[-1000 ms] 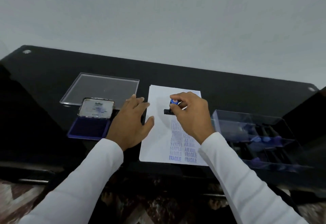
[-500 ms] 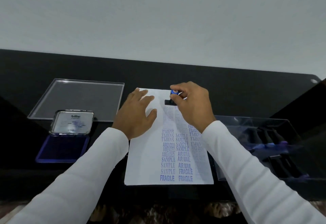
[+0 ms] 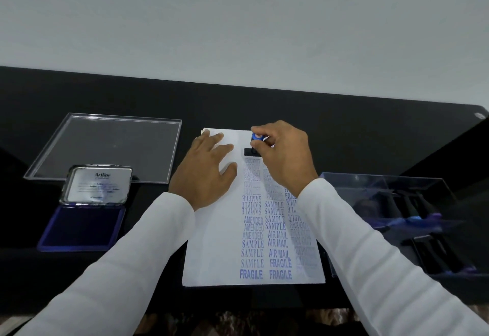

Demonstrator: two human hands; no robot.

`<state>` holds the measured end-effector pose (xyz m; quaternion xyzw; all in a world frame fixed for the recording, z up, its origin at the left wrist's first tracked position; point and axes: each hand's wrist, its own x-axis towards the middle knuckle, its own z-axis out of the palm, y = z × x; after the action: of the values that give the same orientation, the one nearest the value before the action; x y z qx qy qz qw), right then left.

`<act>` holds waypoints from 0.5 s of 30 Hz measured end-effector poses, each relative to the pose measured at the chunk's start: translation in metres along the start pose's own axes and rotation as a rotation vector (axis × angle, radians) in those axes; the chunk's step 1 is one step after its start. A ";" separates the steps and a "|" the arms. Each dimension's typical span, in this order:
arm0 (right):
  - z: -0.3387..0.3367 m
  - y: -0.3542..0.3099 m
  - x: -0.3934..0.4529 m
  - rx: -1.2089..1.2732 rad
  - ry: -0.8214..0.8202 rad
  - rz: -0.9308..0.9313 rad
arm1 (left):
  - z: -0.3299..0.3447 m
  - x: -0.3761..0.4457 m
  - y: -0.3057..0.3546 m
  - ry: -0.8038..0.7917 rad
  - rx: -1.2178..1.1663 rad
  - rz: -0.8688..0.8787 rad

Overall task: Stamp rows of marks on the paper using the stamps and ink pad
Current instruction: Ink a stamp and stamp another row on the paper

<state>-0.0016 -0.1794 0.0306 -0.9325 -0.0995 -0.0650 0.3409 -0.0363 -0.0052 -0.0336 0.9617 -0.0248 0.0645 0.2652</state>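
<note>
A white sheet of paper (image 3: 211, 243) lies on the black table, printed with columns of blue marks such as FRAGILE, SAMPLE and AIR MAIL. My right hand (image 3: 285, 155) grips a stamp with a blue knob and black base (image 3: 254, 142), its base down on the paper near the far edge, above the left column. My left hand (image 3: 206, 168) rests flat with spread fingers on the paper's upper left part. The open ink pad (image 3: 82, 227), blue with a silver Artline lid standing up, sits at the left.
A clear plastic lid (image 3: 111, 147) lies behind the ink pad. A clear box (image 3: 397, 203) with several dark stamps stands at the right of the paper. The black table (image 3: 344, 123) ends at a pale wall behind.
The view has tilted down and shifted, so more of the paper shows. The stamp has moved up the paper to a spot nearer its far edge. The left hand keeps resting on the sheet.
</note>
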 end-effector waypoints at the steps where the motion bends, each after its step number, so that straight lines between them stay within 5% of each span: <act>1: 0.000 0.000 0.000 0.000 -0.002 0.004 | 0.000 0.000 0.000 0.001 0.000 0.001; 15: 0.006 0.005 0.003 -0.025 -0.007 -0.002 | 0.001 0.001 0.000 -0.035 0.028 -0.028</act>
<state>0.0026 -0.1786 0.0237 -0.9369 -0.1010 -0.0631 0.3287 -0.0356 -0.0057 -0.0342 0.9666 -0.0152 0.0442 0.2520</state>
